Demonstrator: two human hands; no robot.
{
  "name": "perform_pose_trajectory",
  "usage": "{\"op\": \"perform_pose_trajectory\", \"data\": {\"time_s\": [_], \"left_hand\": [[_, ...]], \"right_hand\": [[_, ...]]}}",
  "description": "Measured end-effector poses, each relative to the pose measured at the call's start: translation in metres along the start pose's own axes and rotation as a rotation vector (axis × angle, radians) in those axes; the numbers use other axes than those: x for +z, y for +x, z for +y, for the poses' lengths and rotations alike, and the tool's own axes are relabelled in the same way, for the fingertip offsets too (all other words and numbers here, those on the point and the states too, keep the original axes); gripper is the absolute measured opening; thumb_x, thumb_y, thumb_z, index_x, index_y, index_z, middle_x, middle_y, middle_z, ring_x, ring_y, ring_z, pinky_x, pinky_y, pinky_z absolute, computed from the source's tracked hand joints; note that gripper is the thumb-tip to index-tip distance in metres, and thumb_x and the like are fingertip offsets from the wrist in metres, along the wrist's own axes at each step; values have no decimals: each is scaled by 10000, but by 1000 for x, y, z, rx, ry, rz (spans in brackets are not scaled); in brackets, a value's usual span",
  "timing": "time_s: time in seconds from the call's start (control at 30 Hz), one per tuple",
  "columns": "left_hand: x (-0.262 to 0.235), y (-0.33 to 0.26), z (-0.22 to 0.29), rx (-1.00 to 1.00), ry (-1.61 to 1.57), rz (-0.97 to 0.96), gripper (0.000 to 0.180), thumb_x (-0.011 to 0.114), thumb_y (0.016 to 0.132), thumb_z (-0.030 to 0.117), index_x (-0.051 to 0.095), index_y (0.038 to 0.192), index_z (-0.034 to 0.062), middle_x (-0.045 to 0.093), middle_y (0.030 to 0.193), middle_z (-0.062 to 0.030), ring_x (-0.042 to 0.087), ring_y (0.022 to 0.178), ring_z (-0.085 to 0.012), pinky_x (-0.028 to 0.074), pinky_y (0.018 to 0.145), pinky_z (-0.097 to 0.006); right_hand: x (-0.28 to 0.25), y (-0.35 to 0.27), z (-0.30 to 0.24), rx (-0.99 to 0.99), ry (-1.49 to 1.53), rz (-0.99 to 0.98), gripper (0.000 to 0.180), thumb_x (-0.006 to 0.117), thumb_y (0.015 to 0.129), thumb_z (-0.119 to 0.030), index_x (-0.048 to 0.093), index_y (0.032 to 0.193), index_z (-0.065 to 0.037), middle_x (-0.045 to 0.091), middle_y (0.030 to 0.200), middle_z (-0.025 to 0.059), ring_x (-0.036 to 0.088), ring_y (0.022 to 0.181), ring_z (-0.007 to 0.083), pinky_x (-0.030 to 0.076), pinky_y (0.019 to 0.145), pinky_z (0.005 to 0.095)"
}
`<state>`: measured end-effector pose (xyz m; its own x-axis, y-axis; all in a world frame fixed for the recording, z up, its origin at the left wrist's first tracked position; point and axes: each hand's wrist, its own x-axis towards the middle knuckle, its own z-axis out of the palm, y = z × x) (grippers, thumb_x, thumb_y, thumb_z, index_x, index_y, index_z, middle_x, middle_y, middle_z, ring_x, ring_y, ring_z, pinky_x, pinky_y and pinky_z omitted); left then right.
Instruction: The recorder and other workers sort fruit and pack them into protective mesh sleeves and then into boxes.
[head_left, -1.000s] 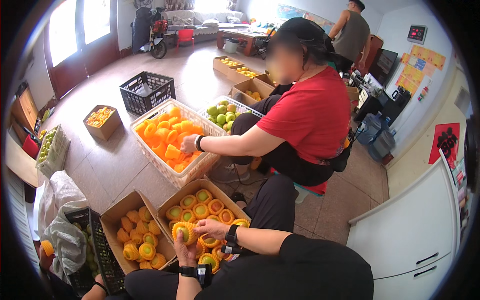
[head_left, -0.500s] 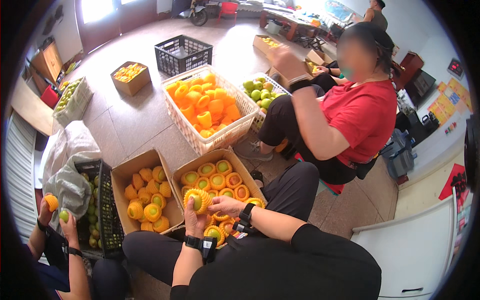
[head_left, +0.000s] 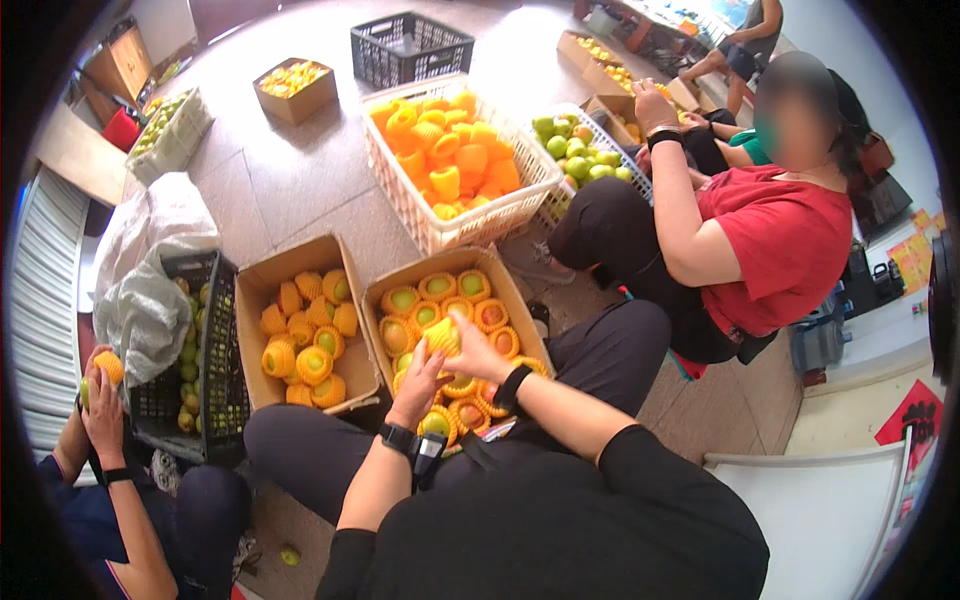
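Both my hands are on a round fruit in a yellow foam net sleeve (head_left: 441, 337), held just above a cardboard box (head_left: 375, 290). My right hand (head_left: 480, 355) wraps its far and right side. On the near left, the fingers of my left hand (head_left: 415, 388) press against it. Beneath them, the box holds rows of sleeved fruit (head_left: 437, 286), green and reddish tops showing through the sleeve openings. Part of these rows is hidden by my hands and wrists.
Left of my box stands another cardboard box of sleeved fruit (head_left: 313, 365), then a black crate (head_left: 222, 375) of green fruit. A white crate (head_left: 545, 190) of orange sleeves lies beyond. A co-worker in red (head_left: 770, 240) sits right; another's hands (head_left: 103, 400) hold fruit at left.
My view has shifted. The sleeved fruit, earlier in my left hand with my right fingers at its side, is now between both hands, and my right hand has come around it.
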<state>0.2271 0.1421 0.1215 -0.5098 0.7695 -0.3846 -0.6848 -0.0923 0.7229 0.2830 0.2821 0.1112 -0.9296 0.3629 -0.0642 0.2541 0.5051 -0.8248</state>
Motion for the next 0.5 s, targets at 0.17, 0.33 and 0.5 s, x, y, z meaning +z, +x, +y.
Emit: {"op": "perform_pose_trajectory", "data": {"time_s": [0.17,0.33,0.5], "left_hand": [[-18,38,-24,390,573,53,412,543,851,198,415,1186,-5,551,1034,-108,543,946,-198,448,776,-291],[-17,44,-26,494,1159,248,327,603,770,170,516,1036,1,573,966,-180,546,948,-301,436,808,-352],[-21,47,-45,393,1329,152,406,636,693,203,519,1042,32,557,994,-165,505,987,-308,402,832,-400]], "right_hand": [[-46,19,15,-6,73,59,786,754,565,-193,361,1212,19,564,1004,119,553,910,182,453,790,299],[-74,21,52,355,77,116,775,768,553,-226,379,1191,-22,546,1029,159,541,952,231,429,842,306],[-55,10,69,433,-162,48,773,772,557,-203,361,1193,-51,513,1068,181,528,980,269,424,857,332]]}}
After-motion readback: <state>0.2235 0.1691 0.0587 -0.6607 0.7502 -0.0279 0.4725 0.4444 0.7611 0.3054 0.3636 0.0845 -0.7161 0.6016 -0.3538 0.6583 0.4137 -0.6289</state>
